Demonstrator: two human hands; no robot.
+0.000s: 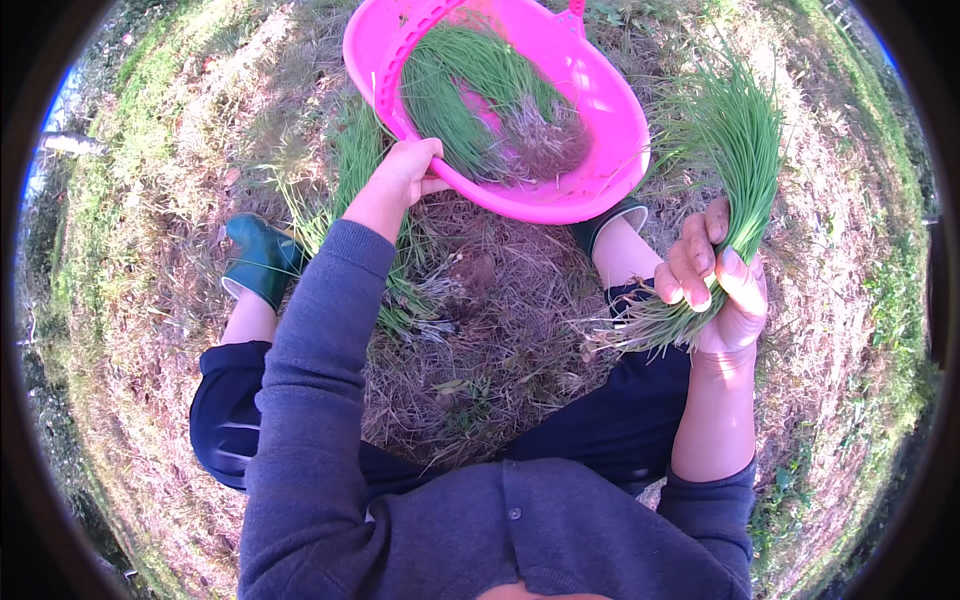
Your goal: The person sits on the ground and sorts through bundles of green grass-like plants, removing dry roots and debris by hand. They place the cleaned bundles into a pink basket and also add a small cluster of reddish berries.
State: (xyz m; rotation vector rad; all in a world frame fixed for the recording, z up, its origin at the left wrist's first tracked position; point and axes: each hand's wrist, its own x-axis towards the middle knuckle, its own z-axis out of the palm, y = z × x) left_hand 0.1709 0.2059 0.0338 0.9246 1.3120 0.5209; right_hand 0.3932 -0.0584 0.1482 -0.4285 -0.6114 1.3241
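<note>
My left hand (415, 171) grips the near left rim of a pink plastic basket (615, 176), thumb inside and fingers beneath. The basket is tilted toward me, and green chives or similar thin-leaved stalks (465, 82) lie in it, their soil-matted root ends (551, 142) at its near right side. In my right hand (712, 277), off to the right of the basket, is a thick bunch of the same green stalks (739, 142), leaves pointing up and pale lower ends hanging out to the left. More loose stalks (409, 304) lie on the ground under my left forearm.
Dry cut grass (510, 360) covers the ground between my legs. A green rubber boot (262, 259) is on my left foot; the other boot (600, 225) is partly hidden behind the basket. Green grass and plants edge the area at both sides.
</note>
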